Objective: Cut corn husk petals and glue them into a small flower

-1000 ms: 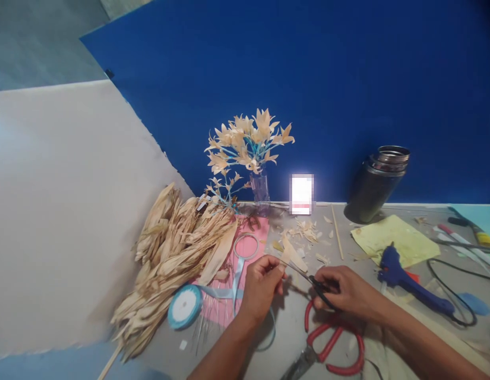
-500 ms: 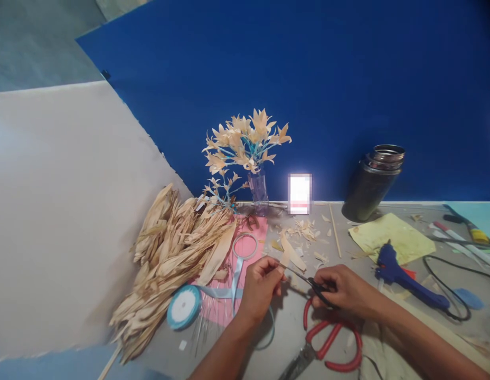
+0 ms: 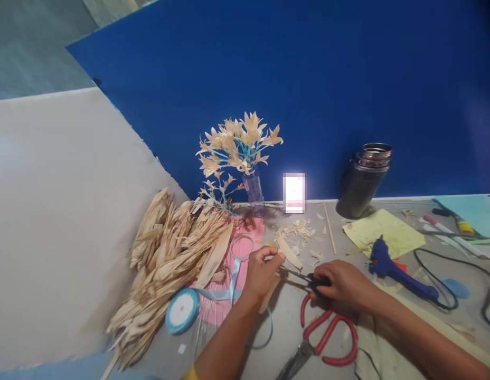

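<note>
My left hand [image 3: 261, 277] pinches a strip of dried corn husk [image 3: 270, 295], which hangs below the palm. My right hand [image 3: 340, 285] grips small scissors with black handles [image 3: 318, 285]. Their blades point left and reach the fingertips of my left hand; whether they touch the husk I cannot tell. A loose pale husk piece [image 3: 288, 250] lies just beyond the left fingers. Under my right hand rest large red-handled scissors [image 3: 322, 338].
At left lie a husk bundle [image 3: 181, 258] and a blue ribbon spool [image 3: 182, 311]. Husk flowers [image 3: 241, 140] stand in a clear vase [image 3: 253, 190] at the back. A dark flask [image 3: 364, 182], yellow paper [image 3: 383, 229] and a corded blue glue gun [image 3: 401, 272] are at right.
The husk strip in my left hand stood up above the fingers and now hangs below them. My right hand stays on the small scissors. The whole view has shifted slightly.
</note>
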`<state>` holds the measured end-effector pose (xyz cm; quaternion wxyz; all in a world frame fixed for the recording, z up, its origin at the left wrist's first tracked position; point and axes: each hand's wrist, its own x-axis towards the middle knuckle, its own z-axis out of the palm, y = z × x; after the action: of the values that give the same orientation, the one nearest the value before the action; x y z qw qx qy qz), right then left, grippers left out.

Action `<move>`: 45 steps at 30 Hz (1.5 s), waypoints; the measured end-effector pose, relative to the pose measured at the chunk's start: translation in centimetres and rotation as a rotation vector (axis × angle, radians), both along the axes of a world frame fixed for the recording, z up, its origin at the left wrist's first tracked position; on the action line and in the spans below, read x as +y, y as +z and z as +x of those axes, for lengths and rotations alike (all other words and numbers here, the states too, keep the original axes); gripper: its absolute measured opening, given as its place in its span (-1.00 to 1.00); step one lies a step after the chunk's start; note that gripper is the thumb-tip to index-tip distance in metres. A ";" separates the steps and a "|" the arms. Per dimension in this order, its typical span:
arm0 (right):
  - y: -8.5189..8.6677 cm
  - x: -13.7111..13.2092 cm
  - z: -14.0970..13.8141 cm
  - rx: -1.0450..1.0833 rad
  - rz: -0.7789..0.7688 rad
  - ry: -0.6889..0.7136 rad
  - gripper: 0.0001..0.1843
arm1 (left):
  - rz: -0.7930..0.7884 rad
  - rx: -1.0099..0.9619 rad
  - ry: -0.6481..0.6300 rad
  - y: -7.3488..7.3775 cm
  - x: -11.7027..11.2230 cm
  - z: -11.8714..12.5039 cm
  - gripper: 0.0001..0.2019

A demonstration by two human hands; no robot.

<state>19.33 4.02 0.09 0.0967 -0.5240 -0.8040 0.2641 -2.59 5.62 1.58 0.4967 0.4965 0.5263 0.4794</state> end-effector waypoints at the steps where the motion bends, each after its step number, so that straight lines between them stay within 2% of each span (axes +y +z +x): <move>1: -0.1 0.1 0.1 -0.010 0.005 -0.035 -0.89 | 0.016 -0.036 0.050 -0.1 0.2 0.0 -0.78; 3: 0.0 0.3 0.2 0.064 -0.013 -0.123 -0.82 | 0.027 -0.138 0.153 0.0 0.3 0.0 -0.76; 5: 0.2 0.4 0.0 0.307 -0.138 -0.190 -0.78 | -0.020 -0.275 0.147 0.2 0.1 0.1 -0.72; 8: 0.8 0.2 -0.5 0.801 -0.408 -0.243 -0.63 | -0.155 -0.429 -0.053 0.6 -0.9 0.8 -0.67; 10: 1.2 0.1 -0.9 1.010 -0.457 -0.279 -0.50 | -0.203 -0.391 -0.167 0.8 -1.7 1.6 -0.67; 12: 1.5 -0.1 -1.0 1.090 -0.449 -0.288 -0.48 | -0.211 -0.283 -0.243 0.9 -2.4 2.2 -0.68; 16: 1.6 -0.3 -1.0 1.079 -0.485 -0.237 -0.54 | -0.211 -0.169 -0.369 0.5 -3.0 2.8 -0.68; 19: 1.9 -0.5 -1.1 1.045 -0.461 -0.226 -0.55 | -0.215 -0.180 -0.378 0.0 -3.2 2.8 -0.71; 24: 1.9 -0.9 -1.6 1.103 -0.395 -0.300 -0.57 | -0.264 -0.451 -0.364 -0.6 -3.2 2.6 -0.78; 27: 1.0 -0.8 -1.8 1.238 -0.399 -0.375 -0.57 | -0.266 -0.677 -0.391 -0.8 -3.0 2.4 -0.81; 29: 0.4 -0.6 -1.9 1.302 -0.375 -0.438 -0.59 | -0.290 -0.747 -0.392 -0.9 -2.9 2.3 -0.83; 33: 0.1 -0.8 -2.3 1.267 -0.321 -0.495 -0.58 | -0.349 -0.703 -0.361 -1.4 -3.3 2.8 -0.67; 39: 0.9 -1.2 -2.6 1.115 -0.251 -0.450 -0.58 | -0.361 -0.682 -0.187 -1.5 -3.1 3.0 -0.73; 45: 0.8 -1.1 -2.4 1.108 -0.341 -0.345 -0.60 | -0.365 -0.662 -0.234 -1.2 -2.7 2.2 -0.82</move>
<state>16.95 2.96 0.87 0.4570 -0.4395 -0.4838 0.6033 -0.39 2.96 0.40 0.7709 0.2751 0.3542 0.4523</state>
